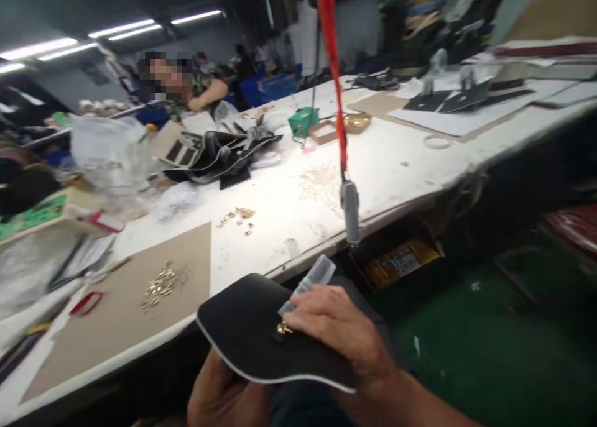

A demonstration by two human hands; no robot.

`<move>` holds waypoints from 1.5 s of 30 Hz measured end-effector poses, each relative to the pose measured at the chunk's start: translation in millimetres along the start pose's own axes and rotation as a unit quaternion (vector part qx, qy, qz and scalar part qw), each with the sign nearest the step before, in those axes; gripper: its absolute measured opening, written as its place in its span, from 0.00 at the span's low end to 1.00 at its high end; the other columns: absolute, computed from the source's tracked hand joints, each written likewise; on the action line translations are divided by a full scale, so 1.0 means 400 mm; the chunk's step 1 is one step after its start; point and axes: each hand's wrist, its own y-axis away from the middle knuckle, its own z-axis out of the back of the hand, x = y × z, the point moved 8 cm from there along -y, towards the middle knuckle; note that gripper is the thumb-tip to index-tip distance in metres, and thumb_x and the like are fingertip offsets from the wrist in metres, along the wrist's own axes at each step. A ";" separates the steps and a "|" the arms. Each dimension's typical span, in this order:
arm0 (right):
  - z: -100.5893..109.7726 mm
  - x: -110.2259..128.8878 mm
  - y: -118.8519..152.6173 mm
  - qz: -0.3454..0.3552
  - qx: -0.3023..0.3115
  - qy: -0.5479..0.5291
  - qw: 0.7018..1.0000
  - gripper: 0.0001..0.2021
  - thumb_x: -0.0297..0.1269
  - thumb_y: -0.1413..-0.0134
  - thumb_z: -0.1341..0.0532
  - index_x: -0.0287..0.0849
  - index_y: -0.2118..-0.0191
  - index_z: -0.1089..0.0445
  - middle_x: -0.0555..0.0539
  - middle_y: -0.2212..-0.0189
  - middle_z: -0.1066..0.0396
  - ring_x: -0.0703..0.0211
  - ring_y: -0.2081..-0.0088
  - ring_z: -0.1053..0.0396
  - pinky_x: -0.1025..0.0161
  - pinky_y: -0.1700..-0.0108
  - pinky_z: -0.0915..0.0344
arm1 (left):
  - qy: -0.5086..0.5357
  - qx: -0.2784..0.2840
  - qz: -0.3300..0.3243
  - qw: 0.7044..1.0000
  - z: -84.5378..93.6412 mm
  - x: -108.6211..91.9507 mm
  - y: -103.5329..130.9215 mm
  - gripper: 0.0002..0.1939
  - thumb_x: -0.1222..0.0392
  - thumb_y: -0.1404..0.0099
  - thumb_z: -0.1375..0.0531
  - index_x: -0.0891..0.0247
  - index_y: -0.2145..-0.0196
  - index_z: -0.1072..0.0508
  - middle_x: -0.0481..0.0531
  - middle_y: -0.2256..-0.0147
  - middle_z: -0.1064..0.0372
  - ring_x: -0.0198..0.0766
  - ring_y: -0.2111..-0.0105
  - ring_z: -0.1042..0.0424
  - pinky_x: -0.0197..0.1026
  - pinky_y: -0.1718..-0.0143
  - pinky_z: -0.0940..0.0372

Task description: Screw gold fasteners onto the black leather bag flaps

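A black curved panel (247,334) with a pale edge, like a bag flap, is tilted in front of me. From underneath, my left hand (228,393) grips it, its fingers partly hidden by the panel. Over the panel's right side lies my right hand (340,327), closed around a translucent plastic tube-like tool (310,278) whose exact kind I cannot make out. Close to the right fingertips, a small gold metal fitting (282,329) sits on the black surface.
Gold fittings (160,287) lie on a brown board (196,253) at left, with others (240,214) on the white table (275,209). A grey device (351,212) hangs from a red cord (332,48). Black pieces (209,156) are heaped behind; a person (205,94) sits across.
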 end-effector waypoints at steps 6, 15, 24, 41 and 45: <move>-0.068 0.008 0.014 0.014 0.080 -0.009 0.997 0.16 0.31 0.28 0.43 0.47 0.39 0.31 0.44 0.50 0.22 0.51 0.42 0.27 0.48 0.32 0.38 | -0.003 -0.111 0.040 0.993 0.100 0.053 0.017 0.24 0.54 0.45 0.24 0.58 0.52 0.22 0.48 0.62 0.17 0.44 0.67 0.18 0.41 0.67 0.20; -0.141 0.012 0.009 0.012 0.117 -0.029 0.993 0.15 0.41 0.26 0.44 0.48 0.41 0.28 0.42 0.52 0.21 0.49 0.45 0.24 0.49 0.37 0.31 | -0.074 -0.057 -0.149 0.984 0.190 0.020 -0.050 0.21 0.58 0.34 0.31 0.56 0.44 0.27 0.60 0.42 0.28 0.49 0.45 0.24 0.50 0.46 0.25; -0.167 0.012 -0.010 0.021 0.176 0.008 0.984 0.20 0.35 0.33 0.39 0.50 0.38 0.30 0.41 0.50 0.21 0.44 0.46 0.23 0.41 0.37 0.32 | 0.112 0.093 -0.137 0.980 0.155 -0.010 -0.049 0.03 0.62 0.29 0.36 0.59 0.63 0.23 0.57 0.66 0.18 0.43 0.65 0.18 0.44 0.62 0.23; -0.296 -0.306 -0.143 -0.395 0.208 0.006 0.895 0.15 0.47 0.43 0.33 0.39 0.60 0.19 0.44 0.63 0.17 0.45 0.58 0.20 0.58 0.57 0.24 | 0.060 0.058 0.199 0.976 0.097 0.306 -0.234 0.11 0.62 0.44 0.32 0.63 0.62 0.24 0.47 0.67 0.22 0.39 0.66 0.25 0.38 0.65 0.32; -0.312 -0.384 -0.191 -0.383 0.226 0.130 0.886 0.13 0.44 0.41 0.35 0.39 0.60 0.19 0.43 0.62 0.17 0.47 0.56 0.20 0.60 0.55 0.27 | 0.050 0.073 0.241 0.966 0.064 0.370 -0.310 0.16 0.66 0.46 0.32 0.64 0.58 0.23 0.52 0.62 0.19 0.43 0.62 0.21 0.39 0.63 0.29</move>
